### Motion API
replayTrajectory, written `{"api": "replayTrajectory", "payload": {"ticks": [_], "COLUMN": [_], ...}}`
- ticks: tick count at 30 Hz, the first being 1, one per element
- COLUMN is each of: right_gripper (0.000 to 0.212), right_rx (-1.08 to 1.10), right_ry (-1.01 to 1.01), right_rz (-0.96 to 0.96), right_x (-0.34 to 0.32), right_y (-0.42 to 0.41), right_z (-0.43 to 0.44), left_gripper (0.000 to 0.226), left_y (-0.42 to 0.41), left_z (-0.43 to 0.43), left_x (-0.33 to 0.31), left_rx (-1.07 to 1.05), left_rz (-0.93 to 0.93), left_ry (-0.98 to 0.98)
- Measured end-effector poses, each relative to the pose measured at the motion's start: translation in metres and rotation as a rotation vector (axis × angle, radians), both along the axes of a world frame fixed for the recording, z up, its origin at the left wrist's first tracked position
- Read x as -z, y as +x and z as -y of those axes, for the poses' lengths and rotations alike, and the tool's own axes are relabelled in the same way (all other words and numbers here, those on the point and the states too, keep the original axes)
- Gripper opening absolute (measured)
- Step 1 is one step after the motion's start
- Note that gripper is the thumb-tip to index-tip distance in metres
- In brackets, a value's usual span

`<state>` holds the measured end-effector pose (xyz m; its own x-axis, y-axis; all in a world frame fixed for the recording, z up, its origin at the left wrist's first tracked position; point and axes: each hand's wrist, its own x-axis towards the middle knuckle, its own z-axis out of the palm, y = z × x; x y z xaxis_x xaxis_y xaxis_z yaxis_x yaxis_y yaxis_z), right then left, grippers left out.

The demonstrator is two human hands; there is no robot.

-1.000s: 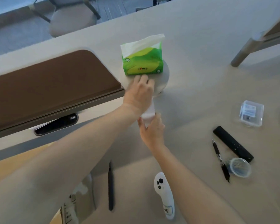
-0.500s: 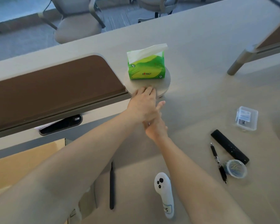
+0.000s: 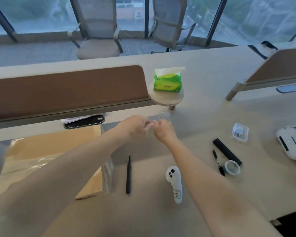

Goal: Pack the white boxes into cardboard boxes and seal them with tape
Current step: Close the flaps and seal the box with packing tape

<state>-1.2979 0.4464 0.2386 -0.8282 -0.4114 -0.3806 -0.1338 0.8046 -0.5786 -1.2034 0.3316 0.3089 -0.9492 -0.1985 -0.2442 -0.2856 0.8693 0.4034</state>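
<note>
1. Head view: left hand (image 3: pixel 137 127) and right hand (image 3: pixel 164 132) meeting in the air over the desk (image 3: pixel 212 108), fingers curled on both.
2. Pinching a small pale scrap (image 3: pixel 165 116) with the right, upright above the knuckles. Cannot tell through blur whether pinched by the left too or only touched.
3. Probably held off the desk to peel or straighten it two-handed. Maybe tape, unconfirmed.
4. Parked at left under the left forearm: cardboard box (image 3: pixel 58 147), flaps down, glossy clear tape (image 3: pixel 29 165) across the top. Looks sealed. No white boxes in sight, presumably inside.
</note>
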Motion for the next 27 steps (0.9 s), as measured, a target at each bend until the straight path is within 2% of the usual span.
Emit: {"api": "replayTrajectory", "payload": {"ticks": [5, 8, 11, 16, 20, 23, 25, 27], "right_gripper": [0.053, 0.067, 0.074, 0.075, 0.069, 0.067, 0.068, 0.069], "right_rx": [-0.136, -0.196, -0.231, -0.246, -0.236, -0.225, -0.211, -0.178], "right_ry": [-0.054, -0.004, 0.094, 0.178, 0.223, 0.231, 0.166, 0.104], "right_rz": [0.052, 0.102, 0.160, 0.009, -0.019, -0.011, 0.015, 0.038], "right_x": [-0.041, -0.051, -0.054, -0.043, -0.030, -0.013, 0.001, 0.009], "right_y": [0.091, 0.152, 0.198, 0.223, 0.218, 0.212, 0.208, 0.206], "right_z": [0.044, 0.079, 0.106, 0.121, 0.125, 0.124, 0.121, 0.118], "left_gripper": [0.037, 0.038, 0.037, 0.080, 0.106, 0.095, 0.084, 0.072], "left_y": [0.113, 0.186, 0.248, 0.312, 0.333, 0.339, 0.342, 0.346], "left_z": [0.049, 0.084, 0.123, 0.166, 0.184, 0.195, 0.203, 0.206], "left_x": [-0.005, -0.005, 0.007, 0.031, 0.055, 0.066, 0.074, 0.080], "left_rx": [-0.155, -0.268, -0.365, -0.690, -0.915, -0.995, -1.002, -1.024], "left_rz": [-0.057, -0.102, -0.054, 0.055, 0.083, 0.009, -0.016, -0.062], "left_ry": [0.013, 0.075, 0.058, -0.039, 0.142, 0.204, 0.251, 0.384]}}
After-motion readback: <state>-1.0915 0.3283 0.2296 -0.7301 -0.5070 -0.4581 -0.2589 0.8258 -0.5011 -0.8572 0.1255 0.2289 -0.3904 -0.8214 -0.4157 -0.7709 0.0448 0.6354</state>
